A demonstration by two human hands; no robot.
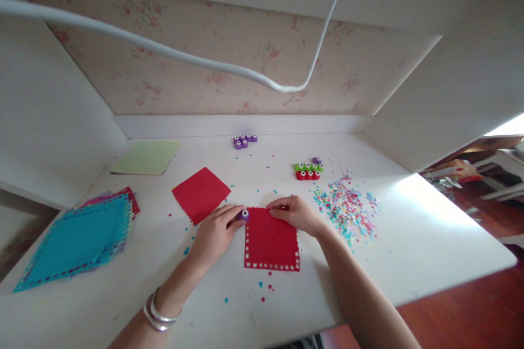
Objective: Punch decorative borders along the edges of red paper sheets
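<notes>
A red sheet of paper (271, 237) lies flat in front of me, with small shapes punched along its left, bottom and right edges. My left hand (216, 230) grips a small purple craft punch (243, 215) between thumb and fingers, at the sheet's top left corner. At the top right of the same sheet, my right hand (293, 214) pinches the upper edge between thumb and fingers. Another red sheet (201, 192), turned at an angle, rests just beyond my left hand.
Left stands a stack of punched blue sheets (82, 237), with pale green paper (145, 157) behind it. Purple punches (244, 140) sit at the back; green punches (308, 167) and red punches (307, 175) stand right. Paper confetti (350, 210) is heaped at right. A white cable (196, 59) hangs across the view.
</notes>
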